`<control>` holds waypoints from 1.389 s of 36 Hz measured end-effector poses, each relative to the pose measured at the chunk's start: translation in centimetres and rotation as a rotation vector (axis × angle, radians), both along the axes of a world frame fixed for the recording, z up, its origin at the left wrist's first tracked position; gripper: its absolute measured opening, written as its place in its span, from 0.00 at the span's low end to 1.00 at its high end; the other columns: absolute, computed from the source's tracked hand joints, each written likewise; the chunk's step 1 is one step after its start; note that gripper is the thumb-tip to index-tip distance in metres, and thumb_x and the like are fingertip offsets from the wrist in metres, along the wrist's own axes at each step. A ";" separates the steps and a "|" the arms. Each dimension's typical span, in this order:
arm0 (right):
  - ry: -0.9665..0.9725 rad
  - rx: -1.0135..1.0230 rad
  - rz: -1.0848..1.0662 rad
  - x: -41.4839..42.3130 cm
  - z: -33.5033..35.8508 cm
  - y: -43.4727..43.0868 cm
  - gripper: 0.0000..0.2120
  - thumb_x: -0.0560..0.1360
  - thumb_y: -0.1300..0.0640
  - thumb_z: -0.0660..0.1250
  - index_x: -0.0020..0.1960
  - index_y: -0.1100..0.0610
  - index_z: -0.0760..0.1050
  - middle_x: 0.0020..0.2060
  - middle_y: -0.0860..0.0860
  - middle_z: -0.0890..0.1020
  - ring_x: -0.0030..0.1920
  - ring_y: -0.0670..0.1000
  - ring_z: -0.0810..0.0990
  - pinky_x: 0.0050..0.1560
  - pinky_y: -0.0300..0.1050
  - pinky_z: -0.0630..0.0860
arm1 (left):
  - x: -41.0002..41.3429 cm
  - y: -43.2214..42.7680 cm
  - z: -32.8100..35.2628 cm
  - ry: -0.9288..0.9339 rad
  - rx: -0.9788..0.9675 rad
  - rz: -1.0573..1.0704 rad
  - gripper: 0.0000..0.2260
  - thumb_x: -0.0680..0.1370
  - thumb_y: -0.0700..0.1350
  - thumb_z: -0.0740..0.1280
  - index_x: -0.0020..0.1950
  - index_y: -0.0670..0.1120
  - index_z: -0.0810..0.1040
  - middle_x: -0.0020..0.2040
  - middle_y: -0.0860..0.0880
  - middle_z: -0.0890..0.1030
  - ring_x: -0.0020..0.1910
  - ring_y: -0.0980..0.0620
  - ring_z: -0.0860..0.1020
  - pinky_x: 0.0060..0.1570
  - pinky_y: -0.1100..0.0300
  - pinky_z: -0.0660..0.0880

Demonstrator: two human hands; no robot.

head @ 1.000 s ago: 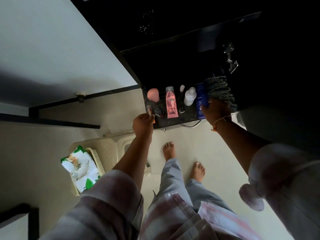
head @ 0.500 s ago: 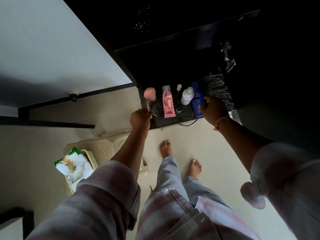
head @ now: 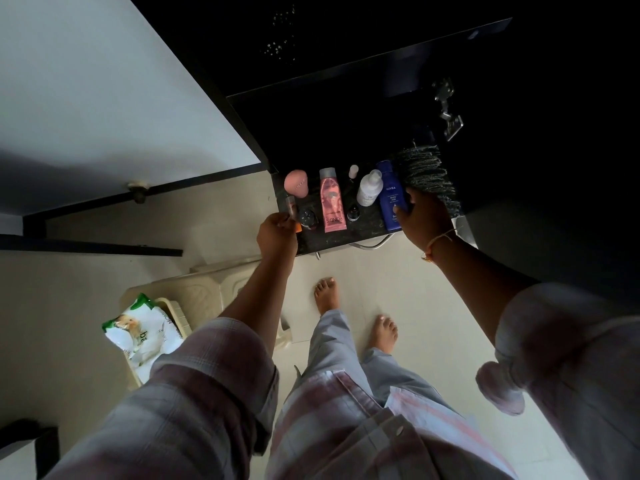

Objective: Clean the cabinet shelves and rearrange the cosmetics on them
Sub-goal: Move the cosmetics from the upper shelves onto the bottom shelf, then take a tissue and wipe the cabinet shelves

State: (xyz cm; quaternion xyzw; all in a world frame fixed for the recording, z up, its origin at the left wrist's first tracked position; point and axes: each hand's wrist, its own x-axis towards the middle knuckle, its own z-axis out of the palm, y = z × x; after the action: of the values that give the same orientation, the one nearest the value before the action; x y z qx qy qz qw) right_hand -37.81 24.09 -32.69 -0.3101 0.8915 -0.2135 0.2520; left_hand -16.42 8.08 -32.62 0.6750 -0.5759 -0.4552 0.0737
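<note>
Dark shelf [head: 367, 234] holds eight cosmetics: one pink sponge [head: 296, 183], one pink tube [head: 332, 201], one white bottle [head: 369, 188], one blue bottle [head: 390, 194], one slim stick [head: 291, 206] and three small vials [head: 353, 214]. The left hand [head: 277, 237] pinches the slim stick at the shelf's front left corner. The right hand [head: 425, 216] curls round the blue bottle at the right end, just beside a knitted cloth [head: 429, 174].

Dim light falls on pale floor tiles [head: 398, 278], a white wall [head: 104, 81] and a cream plastic stool [head: 197, 292].
</note>
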 end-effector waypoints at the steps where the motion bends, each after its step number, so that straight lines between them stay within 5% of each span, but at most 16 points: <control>1: 0.004 0.001 -0.013 0.0 0.1 0.1 0.20 0.76 0.54 0.67 0.65 0.61 0.73 0.57 0.62 0.80 0.58 0.62 0.77 0.57 0.50 0.73 | 0.0 0.0 0.0 -0.005 -0.003 0.003 0.10 0.77 0.45 0.64 0.54 0.45 0.81 0.46 0.46 0.85 0.47 0.47 0.81 0.39 0.63 0.71; 19: 0.121 -0.012 -0.067 2.3 2.8 1.8 0.20 0.78 0.48 0.63 0.62 0.62 0.74 0.56 0.63 0.78 0.56 0.62 0.77 0.50 0.48 0.74 | 1.0 1.3 1.9 -0.145 -0.136 -0.171 0.11 0.79 0.39 0.60 0.57 0.41 0.79 0.53 0.41 0.82 0.52 0.42 0.79 0.43 0.60 0.68; 29: 0.286 -0.050 0.066 6.6 6.4 4.0 0.18 0.77 0.47 0.64 0.59 0.59 0.73 0.56 0.61 0.78 0.53 0.63 0.77 0.47 0.51 0.77 | 4.2 4.7 4.8 -0.105 -0.237 -0.276 0.20 0.78 0.49 0.68 0.66 0.42 0.72 0.60 0.43 0.77 0.59 0.46 0.75 0.58 0.57 0.72; 32: 0.353 -0.106 0.163 8.9 7.7 4.5 0.17 0.76 0.49 0.66 0.58 0.59 0.74 0.55 0.61 0.78 0.50 0.64 0.78 0.43 0.52 0.79 | 6.1 6.6 5.8 -0.129 -0.313 -0.355 0.20 0.78 0.48 0.68 0.66 0.41 0.72 0.61 0.41 0.76 0.61 0.43 0.73 0.63 0.51 0.71; 37: 0.374 -0.196 0.446 13.2 9.4 3.6 0.12 0.75 0.51 0.66 0.53 0.57 0.75 0.47 0.57 0.79 0.46 0.59 0.79 0.41 0.49 0.77 | 10.1 10.2 8.2 -0.130 -0.363 -0.367 0.18 0.79 0.46 0.67 0.66 0.41 0.73 0.62 0.42 0.75 0.63 0.45 0.72 0.62 0.56 0.68; 42: 0.346 -0.222 0.676 18.9 11.0 1.0 0.07 0.77 0.53 0.64 0.42 0.54 0.75 0.39 0.53 0.80 0.40 0.57 0.80 0.37 0.45 0.75 | 15.7 12.2 9.5 -0.131 -0.387 -0.203 0.07 0.77 0.41 0.67 0.54 0.44 0.80 0.54 0.46 0.80 0.55 0.48 0.77 0.58 0.59 0.70; 50: 0.061 -0.054 1.050 29.1 11.1 -3.6 0.14 0.78 0.57 0.58 0.62 0.52 0.74 0.56 0.54 0.79 0.56 0.58 0.78 0.53 0.52 0.77 | 26.8 11.6 9.1 -0.232 -0.321 0.188 0.12 0.80 0.45 0.63 0.47 0.38 0.81 0.47 0.40 0.82 0.48 0.42 0.79 0.48 0.54 0.73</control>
State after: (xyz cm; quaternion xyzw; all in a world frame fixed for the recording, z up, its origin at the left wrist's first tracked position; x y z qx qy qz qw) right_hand -8.75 20.51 -21.58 -0.7275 0.6172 -0.0722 0.2907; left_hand 10.35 19.64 -23.56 0.7532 -0.5803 -0.2681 0.1553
